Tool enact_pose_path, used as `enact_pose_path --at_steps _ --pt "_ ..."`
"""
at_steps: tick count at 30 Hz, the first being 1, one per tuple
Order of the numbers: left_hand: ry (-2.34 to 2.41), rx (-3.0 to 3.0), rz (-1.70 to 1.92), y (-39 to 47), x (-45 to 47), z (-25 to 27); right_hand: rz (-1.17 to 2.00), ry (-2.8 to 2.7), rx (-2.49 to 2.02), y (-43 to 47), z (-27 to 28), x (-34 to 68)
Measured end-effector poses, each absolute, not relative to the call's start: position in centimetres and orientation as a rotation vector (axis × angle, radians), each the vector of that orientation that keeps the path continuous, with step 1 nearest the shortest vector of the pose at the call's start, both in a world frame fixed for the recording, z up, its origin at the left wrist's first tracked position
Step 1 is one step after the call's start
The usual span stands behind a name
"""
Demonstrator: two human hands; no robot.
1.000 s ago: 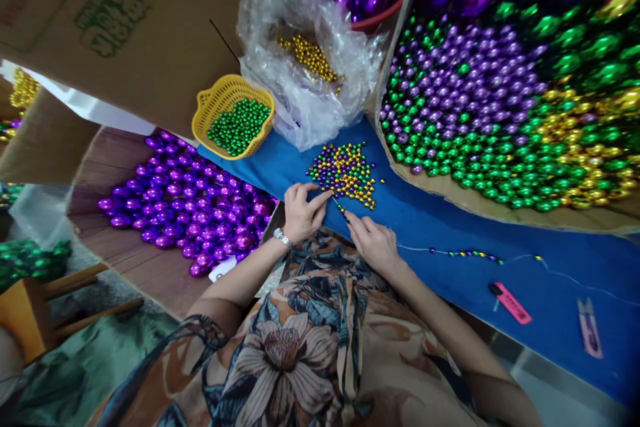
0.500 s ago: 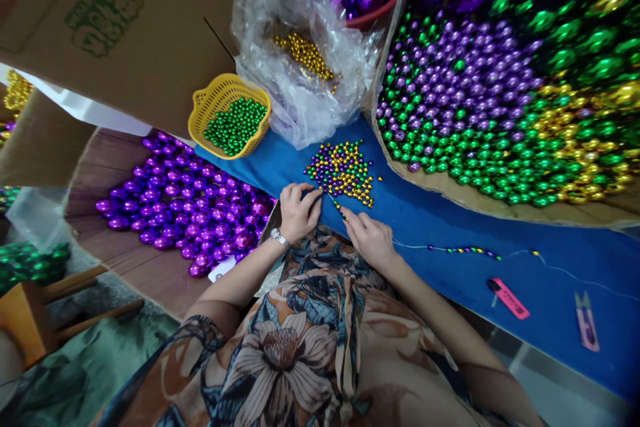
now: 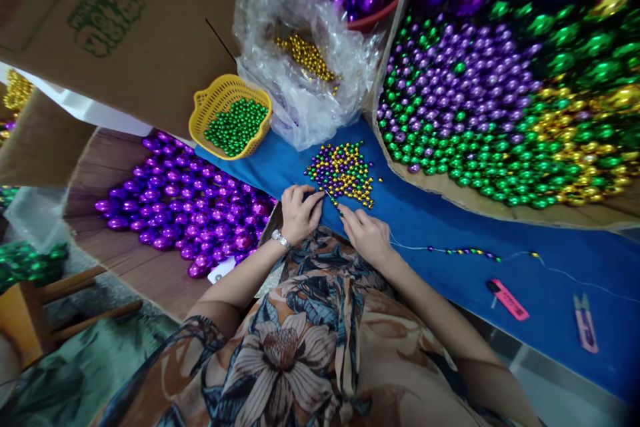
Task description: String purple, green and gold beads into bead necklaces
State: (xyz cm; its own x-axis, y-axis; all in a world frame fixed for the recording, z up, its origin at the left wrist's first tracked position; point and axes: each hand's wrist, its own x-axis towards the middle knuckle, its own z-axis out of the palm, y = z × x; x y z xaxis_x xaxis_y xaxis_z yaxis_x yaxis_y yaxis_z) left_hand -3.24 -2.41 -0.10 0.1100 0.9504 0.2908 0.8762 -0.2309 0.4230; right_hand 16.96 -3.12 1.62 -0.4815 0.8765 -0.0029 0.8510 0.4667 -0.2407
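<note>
My right hand [image 3: 367, 237] is closed in a pinch on a thin beading needle [image 3: 327, 194] that carries several small green and dark beads. A pale thread [image 3: 410, 247] trails from behind this hand to a row of purple, green and gold beads [image 3: 465, 251] on the blue cloth. My left hand [image 3: 301, 213], a silver watch on its wrist, has its fingertips pressed together at the needle's tip. Whatever lies between those fingertips is too small to make out. Just beyond both hands is a loose pile of small mixed beads [image 3: 345, 167].
A yellow basket [image 3: 200, 113] of green beads and a clear plastic bag [image 3: 260, 60] with gold beads stand behind. Cardboard boxes of large beads flank the blue table [image 3: 425, 213]. At right lie a pink box cutter [image 3: 510, 300] and small thread snips [image 3: 585, 327].
My right hand has shifted slightly left, bringing the beaded needle closer to my left fingertips. My left hand has barely moved.
</note>
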Motion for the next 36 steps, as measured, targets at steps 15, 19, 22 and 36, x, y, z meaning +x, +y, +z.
enact_pose_path --at_steps 15,19,22,36 --pt "1.843 2.257 0.756 -2.4 -3.3 -0.1 0.267 -2.574 -1.494 -3.8 1.5 17.9" --pt "1.846 2.232 0.741 -2.4 -3.3 -0.1 0.276 -2.578 -1.487 -3.9 1.6 17.9" --pt "1.842 2.214 0.716 -2.4 -3.3 -0.1 0.284 -2.579 -1.492 -4.0 1.5 17.9" --pt "1.835 2.267 0.725 -2.4 -3.4 -0.3 0.244 -2.576 -1.475 -3.9 1.3 18.0"
